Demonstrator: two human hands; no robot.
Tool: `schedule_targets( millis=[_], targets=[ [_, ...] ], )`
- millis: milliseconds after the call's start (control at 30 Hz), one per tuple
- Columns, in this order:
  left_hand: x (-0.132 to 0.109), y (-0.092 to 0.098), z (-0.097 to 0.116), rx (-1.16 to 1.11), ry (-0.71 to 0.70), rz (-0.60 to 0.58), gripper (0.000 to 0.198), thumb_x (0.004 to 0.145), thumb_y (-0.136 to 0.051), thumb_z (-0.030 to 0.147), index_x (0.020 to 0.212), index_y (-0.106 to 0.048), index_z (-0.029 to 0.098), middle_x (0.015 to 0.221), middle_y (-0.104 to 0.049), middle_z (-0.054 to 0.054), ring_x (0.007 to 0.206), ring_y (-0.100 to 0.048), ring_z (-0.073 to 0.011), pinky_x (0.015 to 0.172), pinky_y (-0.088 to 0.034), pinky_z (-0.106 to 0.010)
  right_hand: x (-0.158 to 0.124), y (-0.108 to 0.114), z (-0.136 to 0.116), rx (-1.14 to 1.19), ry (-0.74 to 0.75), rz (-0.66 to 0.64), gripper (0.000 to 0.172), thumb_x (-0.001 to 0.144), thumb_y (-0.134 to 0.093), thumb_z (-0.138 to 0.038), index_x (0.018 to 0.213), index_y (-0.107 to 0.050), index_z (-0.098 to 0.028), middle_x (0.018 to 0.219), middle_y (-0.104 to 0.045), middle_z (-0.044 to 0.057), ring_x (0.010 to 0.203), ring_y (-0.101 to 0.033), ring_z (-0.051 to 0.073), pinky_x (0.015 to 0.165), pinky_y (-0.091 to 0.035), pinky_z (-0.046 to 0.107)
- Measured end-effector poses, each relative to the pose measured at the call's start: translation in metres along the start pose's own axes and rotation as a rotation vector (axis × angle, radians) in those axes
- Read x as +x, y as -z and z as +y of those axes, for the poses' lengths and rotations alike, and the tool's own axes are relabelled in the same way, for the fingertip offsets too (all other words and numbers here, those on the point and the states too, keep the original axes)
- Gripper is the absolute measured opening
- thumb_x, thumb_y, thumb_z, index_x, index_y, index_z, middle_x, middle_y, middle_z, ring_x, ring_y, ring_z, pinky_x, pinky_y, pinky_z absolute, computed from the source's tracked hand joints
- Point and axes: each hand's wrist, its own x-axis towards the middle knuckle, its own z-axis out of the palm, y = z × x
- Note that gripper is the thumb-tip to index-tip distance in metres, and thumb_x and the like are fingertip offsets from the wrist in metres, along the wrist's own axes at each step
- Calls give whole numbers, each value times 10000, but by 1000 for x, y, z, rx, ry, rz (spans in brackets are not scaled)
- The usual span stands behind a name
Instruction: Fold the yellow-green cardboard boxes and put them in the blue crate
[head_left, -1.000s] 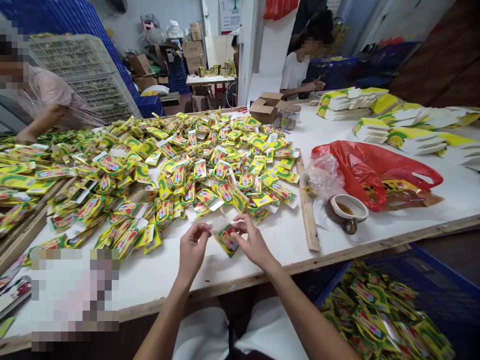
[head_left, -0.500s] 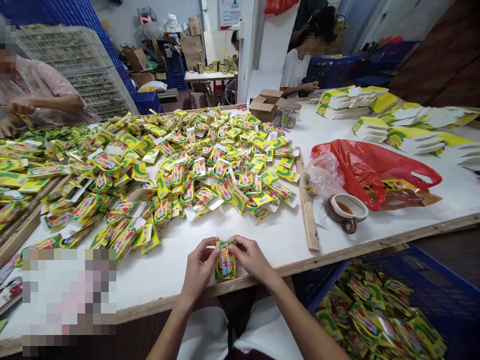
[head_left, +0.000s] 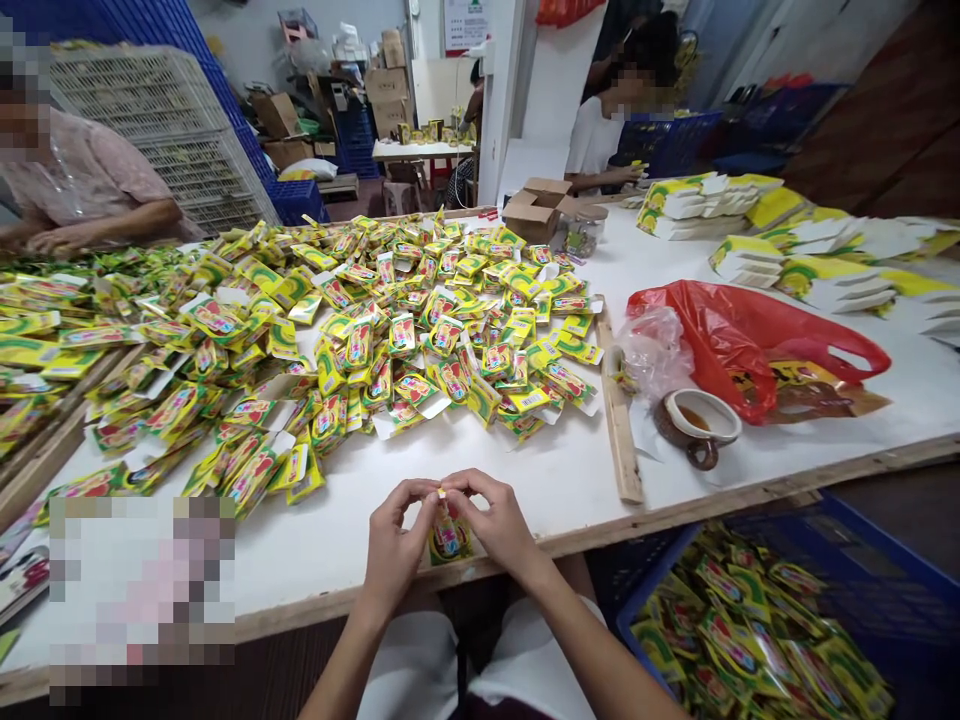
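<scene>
- Half a second on: fingertips of left hand (head_left: 397,525) and right hand (head_left: 495,520) have drawn together at the top of one small yellow-green cardboard box (head_left: 451,542), both pinching it, near the table edge.
- Beyond the grip: heap of similar printed boxes (head_left: 360,343), too many to count.
- Right of the grip: one brown-and-white ceramic cup (head_left: 670,425), one red plastic bag (head_left: 697,325).
- Below right: one blue plastic crate (head_left: 892,555), boxes inside uncountable.
</scene>
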Motion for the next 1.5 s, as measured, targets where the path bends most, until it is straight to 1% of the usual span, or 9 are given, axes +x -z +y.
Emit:
schedule_targets(
  millis=[300,700,800,933,1000,1067,1233,1367,1500],
  targets=[
    [8,-5,2,-36,82,87,159,812,-585,322,834,-638,174,795,-666,-28,750,-600,-166,688,-472,-254,11,-5,-10,-98,-114,63,136,853,-544,-257,798,-641,-178,704,-658,12,643,-594,147,642,-479,253],
    [-5,-4,-6,10,-7,75,155,811,-594,309,854,-681,188,911,-679,-64,896,-622,-206,816,-489,-318,-3,-6,-4,31,-107,33,117,854,-553,-253,848,-647,-184,800,-678,21,763,-635,167,710,-494,260],
    [6,1,-4,43,20,100,242,819,-579,330,1021,-619,202,946,-668,-64,867,-638,-190,792,-499,-317,-15,34,-25,-119,-129,102,170,873,-507,-292,828,-638,-193,792,-677,26,768,-626,179,702,-485,263],
    [42,11,-16,47,201,112,597,780,-600,381,1301,-359,216,779,-650,-15,597,-643,-157,533,-504,-268,-56,141,-57,-576,-244,175,227,838,-520,-420,848,-651,-235,865,-684,45,786,-628,222,682,-480,296],
    [62,14,-25,12,274,108,627,746,-617,401,1274,-359,183,695,-633,5,486,-612,-147,438,-467,-243,-76,184,-67,-763,-247,252,263,773,-566,-479,846,-668,-248,937,-683,75,831,-630,258,642,-486,310],
    [77,16,-32,-13,282,125,518,734,-610,428,1144,-451,155,659,-632,1,452,-598,-143,423,-457,-239,-88,199,-71,-806,-266,305,299,752,-574,-504,870,-670,-247,986,-675,98,848,-631,271,548,-479,291],
    [67,30,-23,25,176,142,275,743,-602,448,775,-545,181,697,-646,-18,637,-646,-180,583,-484,-261,-68,133,-58,-539,-227,178,238,856,-502,-413,847,-643,-222,889,-678,72,843,-627,231,671,-504,284],
    [30,38,2,104,49,-28,154,802,-568,333,759,-536,188,695,-584,8,658,-587,-148,631,-453,-241,-34,61,-37,-249,-99,47,164,890,-476,-300,903,-613,-211,1001,-644,75,974,-592,219,824,-480,314],
    [9,28,12,52,-18,-162,59,840,-527,247,876,-501,207,773,-557,11,726,-557,-134,677,-446,-233,-14,18,-14,-15,-64,13,168,861,-512,-222,1027,-535,-223,1075,-623,64,1012,-589,201,848,-478,320]
  ],
)
